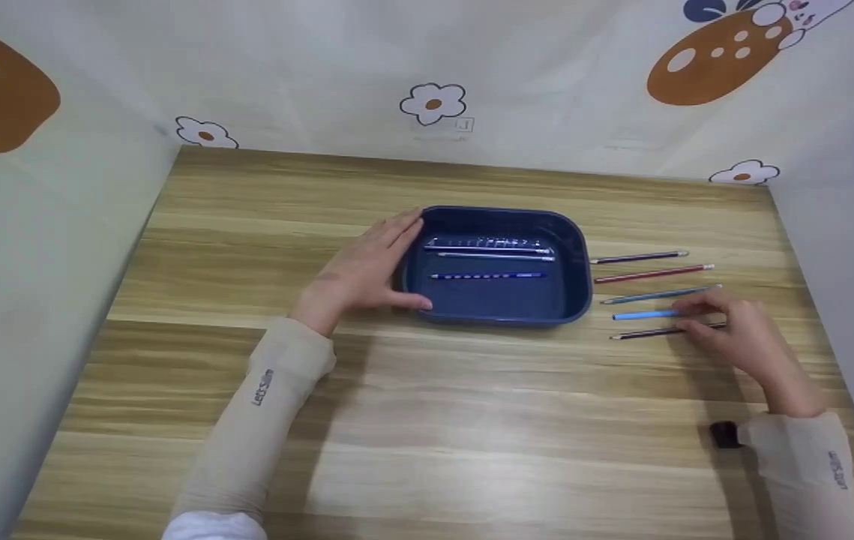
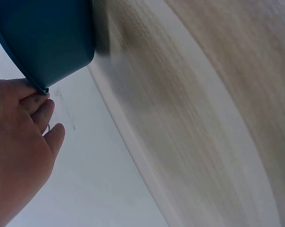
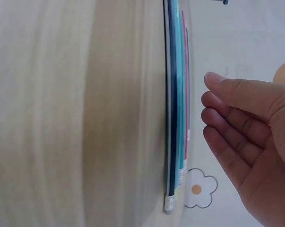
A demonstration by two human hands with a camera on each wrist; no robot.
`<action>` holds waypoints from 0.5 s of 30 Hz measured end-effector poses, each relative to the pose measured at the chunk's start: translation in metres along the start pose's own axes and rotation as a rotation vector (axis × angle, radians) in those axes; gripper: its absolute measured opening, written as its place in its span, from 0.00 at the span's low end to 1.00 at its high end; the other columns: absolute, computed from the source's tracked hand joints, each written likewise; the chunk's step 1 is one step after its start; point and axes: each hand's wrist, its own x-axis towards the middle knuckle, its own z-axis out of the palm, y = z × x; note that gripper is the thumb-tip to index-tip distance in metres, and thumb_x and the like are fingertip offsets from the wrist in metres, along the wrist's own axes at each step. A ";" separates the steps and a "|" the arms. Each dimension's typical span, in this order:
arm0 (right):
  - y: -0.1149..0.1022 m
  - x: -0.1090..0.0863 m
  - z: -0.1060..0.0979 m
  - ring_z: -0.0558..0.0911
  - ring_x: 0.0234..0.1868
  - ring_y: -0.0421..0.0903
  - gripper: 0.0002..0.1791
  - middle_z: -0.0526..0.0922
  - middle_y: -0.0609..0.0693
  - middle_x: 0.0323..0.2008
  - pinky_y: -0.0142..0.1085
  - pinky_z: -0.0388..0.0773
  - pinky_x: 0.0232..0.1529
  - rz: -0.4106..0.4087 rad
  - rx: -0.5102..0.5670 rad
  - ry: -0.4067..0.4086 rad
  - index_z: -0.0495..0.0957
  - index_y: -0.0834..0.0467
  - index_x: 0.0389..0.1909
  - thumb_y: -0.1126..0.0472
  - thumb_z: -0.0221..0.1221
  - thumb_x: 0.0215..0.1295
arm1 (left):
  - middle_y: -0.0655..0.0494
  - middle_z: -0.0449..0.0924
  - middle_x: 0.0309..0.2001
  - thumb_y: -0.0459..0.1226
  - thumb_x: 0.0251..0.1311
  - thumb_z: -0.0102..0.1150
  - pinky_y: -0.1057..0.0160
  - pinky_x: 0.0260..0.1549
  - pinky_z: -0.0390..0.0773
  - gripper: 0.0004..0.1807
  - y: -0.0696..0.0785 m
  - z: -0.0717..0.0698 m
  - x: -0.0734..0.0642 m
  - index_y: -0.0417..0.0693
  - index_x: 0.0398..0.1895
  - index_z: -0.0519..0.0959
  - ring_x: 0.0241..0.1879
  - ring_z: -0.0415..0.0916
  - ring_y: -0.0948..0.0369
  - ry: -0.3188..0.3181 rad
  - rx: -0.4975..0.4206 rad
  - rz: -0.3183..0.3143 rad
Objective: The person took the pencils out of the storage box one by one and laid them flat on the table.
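Left hand (image 1: 367, 264), grip spread, touches blue tub (image 1: 490, 301); right hand (image 1: 740, 330), grip loosely parted, hovers over pencils (image 1: 648, 334)

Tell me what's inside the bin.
The bin holds two pencils close together near its far wall and a blue patterned pencil nearer the middle. A shiny strip behind them is unclear. The left hand covers part of the left rim, hiding what's beneath.

Wood-grain tabletop (image 1: 486, 405), pale backdrop (image 1: 307, 67), printed flowers (image 1: 433, 103)
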 end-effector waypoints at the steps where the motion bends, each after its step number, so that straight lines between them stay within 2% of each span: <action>1: -0.001 0.000 -0.001 0.69 0.41 0.11 0.10 0.89 0.56 0.40 0.16 0.70 0.43 0.004 -0.002 0.003 0.86 0.57 0.42 0.64 0.70 0.58 | 0.52 0.34 0.82 0.77 0.46 0.56 0.53 0.82 0.41 0.69 0.000 0.000 0.000 0.45 0.81 0.41 0.82 0.35 0.54 0.000 -0.001 -0.001; 5: -0.007 0.002 -0.002 0.63 0.42 0.07 0.12 0.89 0.57 0.41 0.19 0.70 0.43 0.003 -0.013 0.016 0.85 0.58 0.42 0.66 0.70 0.57 | 0.53 0.33 0.83 0.77 0.46 0.56 0.54 0.82 0.40 0.70 0.001 0.000 0.000 0.46 0.81 0.40 0.82 0.35 0.54 -0.006 -0.010 -0.011; 10: -0.014 0.005 -0.002 0.66 0.42 0.08 0.12 0.89 0.57 0.40 0.11 0.65 0.43 -0.022 0.011 0.041 0.84 0.60 0.42 0.68 0.70 0.56 | 0.53 0.32 0.83 0.77 0.46 0.56 0.54 0.82 0.40 0.70 0.001 0.000 0.000 0.47 0.81 0.39 0.82 0.34 0.54 -0.008 -0.013 -0.015; 15: -0.021 0.008 -0.004 0.68 0.41 0.09 0.12 0.89 0.58 0.40 0.10 0.63 0.43 -0.025 0.048 0.047 0.84 0.59 0.42 0.65 0.71 0.57 | 0.54 0.31 0.83 0.77 0.45 0.55 0.54 0.82 0.40 0.70 0.001 0.000 0.000 0.47 0.81 0.39 0.82 0.34 0.54 -0.010 -0.012 -0.014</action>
